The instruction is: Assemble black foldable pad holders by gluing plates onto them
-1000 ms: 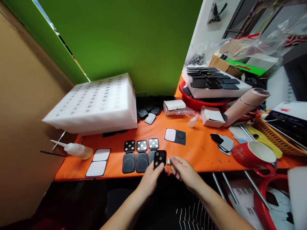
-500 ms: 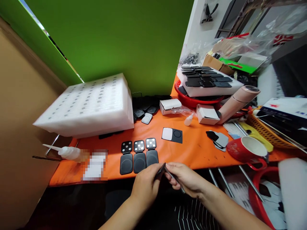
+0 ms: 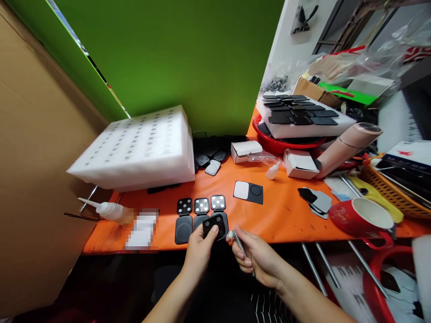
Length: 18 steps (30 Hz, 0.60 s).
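My left hand [image 3: 199, 253] grips a black square panel [image 3: 213, 224] with pale round dots, thumb on its face. In my right hand [image 3: 257, 255] is a slim grey metal tool with a ridged side [image 3: 239, 244]; its exact kind is unclear. A small whitish bit [image 3: 230, 234] shows by the right fingertips, close to the panel but apart from it. Behind my hands lie three hinged black pads, one at the left [image 3: 183, 229], one in the middle [image 3: 201, 206] and one at the right [image 3: 217, 202], their upper squares dotted white. The held panel partly covers the last two.
A white foam block [image 3: 134, 152] stands back left, with a squeeze bottle [image 3: 109, 211] before it. A grey-and-white card [image 3: 256, 193] lies mid-table. At right are a red mug [image 3: 357, 220], a pink flask [image 3: 350, 148], and a red basin [image 3: 289, 144] under foam carrying black pads.
My left hand has turned the panel so its dotted face shows, and my right hand has drawn slightly away from it. The whole view has shifted a little.
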{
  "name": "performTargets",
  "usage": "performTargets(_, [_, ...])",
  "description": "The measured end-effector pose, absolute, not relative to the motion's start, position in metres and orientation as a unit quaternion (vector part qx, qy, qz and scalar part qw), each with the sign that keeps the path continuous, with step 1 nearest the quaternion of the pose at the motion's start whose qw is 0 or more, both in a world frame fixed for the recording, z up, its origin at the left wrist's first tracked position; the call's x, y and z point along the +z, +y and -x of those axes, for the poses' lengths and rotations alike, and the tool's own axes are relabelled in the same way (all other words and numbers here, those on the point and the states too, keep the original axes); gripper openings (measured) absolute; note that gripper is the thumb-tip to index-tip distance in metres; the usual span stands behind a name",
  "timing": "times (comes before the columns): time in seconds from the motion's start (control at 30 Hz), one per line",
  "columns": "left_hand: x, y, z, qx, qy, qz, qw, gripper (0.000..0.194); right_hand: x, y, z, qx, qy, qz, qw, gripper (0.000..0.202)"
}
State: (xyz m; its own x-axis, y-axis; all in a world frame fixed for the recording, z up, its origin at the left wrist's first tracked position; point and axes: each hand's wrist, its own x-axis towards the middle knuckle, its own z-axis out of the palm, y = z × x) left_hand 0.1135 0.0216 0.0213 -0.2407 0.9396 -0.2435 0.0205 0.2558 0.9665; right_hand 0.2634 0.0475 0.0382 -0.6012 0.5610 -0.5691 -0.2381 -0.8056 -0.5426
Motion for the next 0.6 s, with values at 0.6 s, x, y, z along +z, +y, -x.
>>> performTargets(0.6, [0.027, -0.005, -0.120, 0.512, 0.441, -0.652, 0.343, 0.037, 0.042, 0.035, -0.267, 0.907, -0.008, 0.393, 0.151, 0.026])
